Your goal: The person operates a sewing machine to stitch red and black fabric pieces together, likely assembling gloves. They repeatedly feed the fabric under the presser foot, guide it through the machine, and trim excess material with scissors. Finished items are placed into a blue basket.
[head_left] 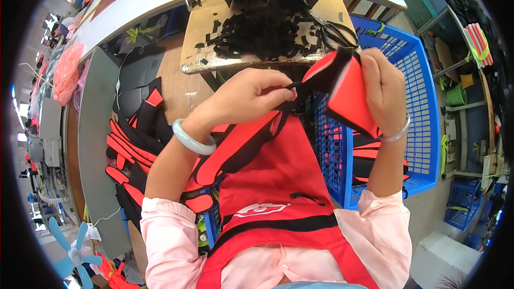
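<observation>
My left hand [238, 95], a pale bangle on its wrist, pinches a narrow black part of a red-and-black fabric piece [353, 101]. My right hand [386, 86], with a thin bracelet at the wrist, grips the wide red end of that piece and holds it up over the near edge of the blue basket. Black fabric stretches between the two hands. Under my left forearm, another red-and-black piece [235, 155] lies across my red apron [292, 155]. Part of what my left fingers pinch is hidden.
Ahead, a small wooden table [206, 48] carries a heap of black scraps [262, 32] and scissors [334, 31]. To the right stands a blue plastic basket [428, 128] containing red-and-black pieces. More such pieces [134, 147] are piled at my left beside a grey panel [96, 155].
</observation>
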